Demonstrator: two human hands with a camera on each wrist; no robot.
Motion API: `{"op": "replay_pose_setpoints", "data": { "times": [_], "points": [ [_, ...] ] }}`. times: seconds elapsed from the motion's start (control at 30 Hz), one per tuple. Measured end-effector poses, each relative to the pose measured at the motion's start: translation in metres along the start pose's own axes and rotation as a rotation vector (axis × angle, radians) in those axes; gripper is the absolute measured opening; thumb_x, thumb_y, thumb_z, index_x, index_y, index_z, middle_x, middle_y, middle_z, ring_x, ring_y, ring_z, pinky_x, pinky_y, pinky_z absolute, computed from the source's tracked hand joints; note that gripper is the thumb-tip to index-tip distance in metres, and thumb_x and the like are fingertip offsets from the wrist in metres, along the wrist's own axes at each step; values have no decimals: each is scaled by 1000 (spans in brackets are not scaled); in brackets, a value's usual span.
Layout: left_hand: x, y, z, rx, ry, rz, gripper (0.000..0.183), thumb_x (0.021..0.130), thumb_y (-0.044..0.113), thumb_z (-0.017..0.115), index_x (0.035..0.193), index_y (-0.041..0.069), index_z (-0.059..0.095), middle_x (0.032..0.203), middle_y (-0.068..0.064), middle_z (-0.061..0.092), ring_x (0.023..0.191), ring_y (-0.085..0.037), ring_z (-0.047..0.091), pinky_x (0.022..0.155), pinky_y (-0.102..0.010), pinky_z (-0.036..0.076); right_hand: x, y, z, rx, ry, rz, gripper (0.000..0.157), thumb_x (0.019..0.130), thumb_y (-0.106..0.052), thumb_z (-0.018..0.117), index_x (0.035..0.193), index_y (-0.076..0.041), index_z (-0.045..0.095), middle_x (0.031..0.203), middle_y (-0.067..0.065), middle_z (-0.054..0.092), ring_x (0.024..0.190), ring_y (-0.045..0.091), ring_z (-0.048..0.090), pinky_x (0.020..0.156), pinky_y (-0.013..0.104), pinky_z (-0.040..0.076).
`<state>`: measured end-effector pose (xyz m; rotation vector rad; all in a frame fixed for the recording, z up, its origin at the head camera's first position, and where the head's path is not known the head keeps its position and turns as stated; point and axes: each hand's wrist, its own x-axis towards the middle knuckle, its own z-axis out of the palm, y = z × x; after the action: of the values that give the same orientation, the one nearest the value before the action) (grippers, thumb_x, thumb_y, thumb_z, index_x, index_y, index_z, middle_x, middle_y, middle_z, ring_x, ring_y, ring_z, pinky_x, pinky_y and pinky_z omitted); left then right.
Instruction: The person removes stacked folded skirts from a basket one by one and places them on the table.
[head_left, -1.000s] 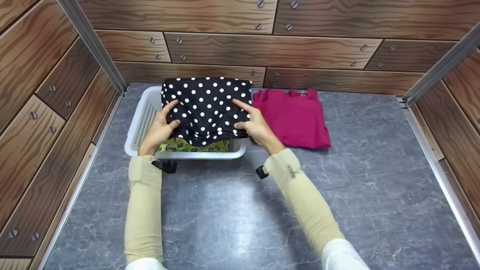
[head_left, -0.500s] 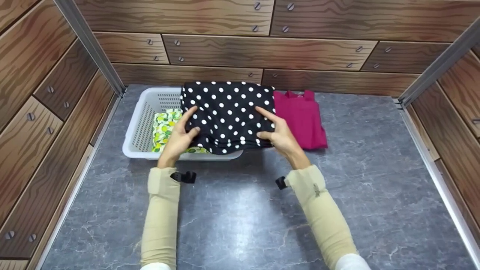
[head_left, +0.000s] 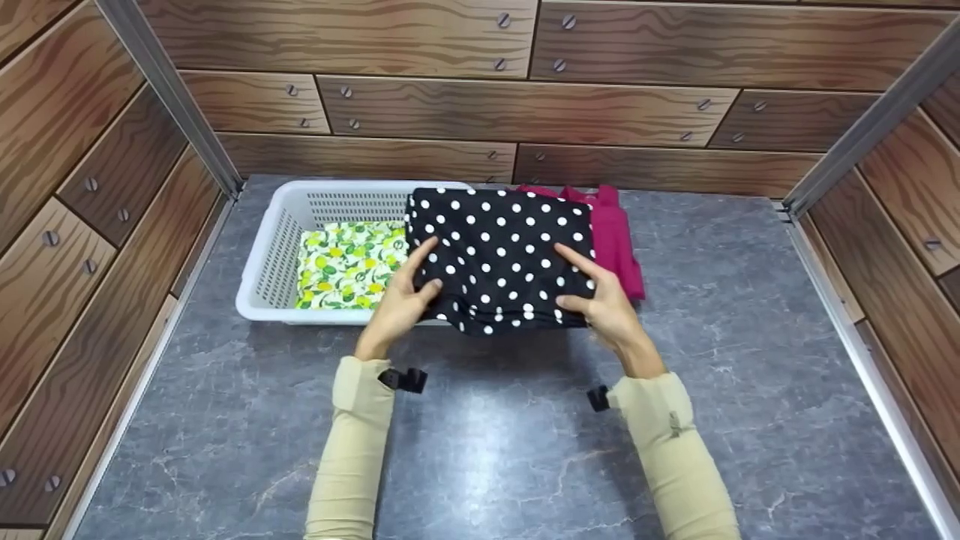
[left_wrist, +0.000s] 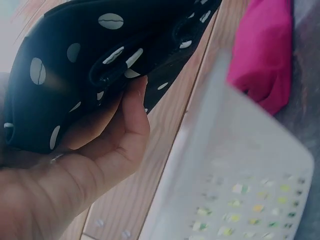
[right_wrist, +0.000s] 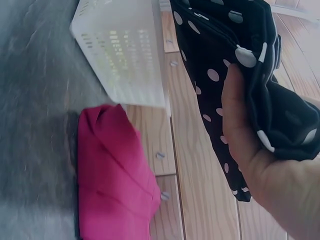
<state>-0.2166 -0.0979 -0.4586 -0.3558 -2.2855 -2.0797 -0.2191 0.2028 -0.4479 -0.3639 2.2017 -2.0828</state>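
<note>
A folded black cloth with white polka dots (head_left: 501,255) is held up level between both hands. My left hand (head_left: 405,296) grips its left side, thumb and index finger on top. On the opposite side my right hand (head_left: 604,304) grips it the same way. Both wrist views show fingers reaching under or into the folds of the black cloth (left_wrist: 75,55). In the head view the cloth overlaps the right end of a white plastic basket (head_left: 259,262) and part of a folded magenta garment (head_left: 619,247). Inside the basket lies a folded lemon-print cloth (head_left: 349,262).
The basket and the magenta garment (right_wrist: 115,175) sit side by side on a grey marbled surface (head_left: 480,450). Wood-patterned panels (head_left: 420,112) rise behind and at both sides, with metal strips at the corners and edges.
Both hands have carried the polka-dot cloth to the right and toward the person, from over the basket to partly over the magenta garment. More of the lemon-print cloth now shows.
</note>
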Motion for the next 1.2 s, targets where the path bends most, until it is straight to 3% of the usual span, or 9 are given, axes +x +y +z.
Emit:
{"op": "replay_pose_setpoints", "data": {
  "times": [0.27, 0.37, 0.6, 0.73, 0.97, 1.07, 1.13, 1.17, 1.2],
  "points": [
    [-2, -12, 24, -37, -49, 4, 63, 95, -7, 51, 155, 0, 36, 158, -26, 31, 141, -33, 34, 117, -43, 29, -17, 10, -19, 8, 44, 5, 76, 77, 29, 57, 149, 8, 44, 157, 17, 37, 134, 18, 31, 71, 17, 53],
    [-3, -14, 32, -28, -63, 19, 62, 95, -6, 51, 155, -1, 36, 158, -26, 31, 143, -33, 32, 118, -43, 26, -24, 11, -25, 24, 50, 8, 75, 78, 30, 56, 148, 9, 43, 157, 17, 36, 129, 16, 39, 71, 17, 53],
    [-12, -13, 54, 31, -89, 35, 64, 94, -6, 52, 155, -1, 35, 159, -27, 31, 146, -35, 30, 120, -46, 23, -43, 19, -42, 50, 62, 16, 76, 78, 29, 56, 150, 8, 41, 154, 21, 39, 119, 13, 53, 87, 23, 54],
    [-18, -15, 69, 82, -112, 53, 65, 94, -5, 53, 156, -2, 32, 159, -27, 32, 147, -36, 28, 121, -45, 21, -54, 25, -50, 100, 71, 29, 77, 78, 30, 54, 150, 9, 39, 151, 26, 39, 110, 15, 63, 87, 27, 56],
    [-32, -32, 88, 128, -127, 57, 65, 93, -5, 57, 154, -3, 35, 153, -30, 39, 142, -39, 37, 119, -48, 26, -76, 44, -62, 47, 86, 73, 76, 77, 30, 55, 149, 10, 39, 153, 27, 35, 110, 11, 61, 87, 26, 56],
    [-39, -41, 95, 124, -145, 42, 66, 92, -6, 57, 154, -5, 35, 151, -31, 41, 130, -33, 49, 115, -45, 33, -86, 54, -64, 0, 93, 118, 76, 77, 28, 58, 149, 9, 40, 153, 28, 37, 111, 13, 60, 86, 25, 56],
    [-44, -47, 99, 120, -163, 5, 66, 93, -6, 57, 155, -4, 34, 150, -31, 42, 103, -28, 62, 101, -43, 48, -92, 60, -65, -27, 84, 145, 76, 78, 26, 59, 149, 9, 40, 154, 28, 35, 117, 15, 54, 78, 22, 57],
    [-47, -50, 101, 126, -172, -14, 66, 94, -5, 57, 155, -4, 33, 151, -30, 42, 103, -24, 61, 101, -41, 48, -95, 63, -66, -40, 76, 156, 76, 78, 25, 60, 149, 8, 41, 156, 26, 34, 121, 14, 48, 79, 21, 56],
    [-49, -53, 103, 122, -183, -43, 66, 94, -4, 57, 156, -3, 32, 151, -30, 42, 91, -21, 61, 95, -39, 51, -98, 65, -67, -45, 66, 167, 76, 78, 24, 60, 150, 8, 40, 157, 25, 32, 122, 14, 45, 76, 19, 55]
  ]
}}
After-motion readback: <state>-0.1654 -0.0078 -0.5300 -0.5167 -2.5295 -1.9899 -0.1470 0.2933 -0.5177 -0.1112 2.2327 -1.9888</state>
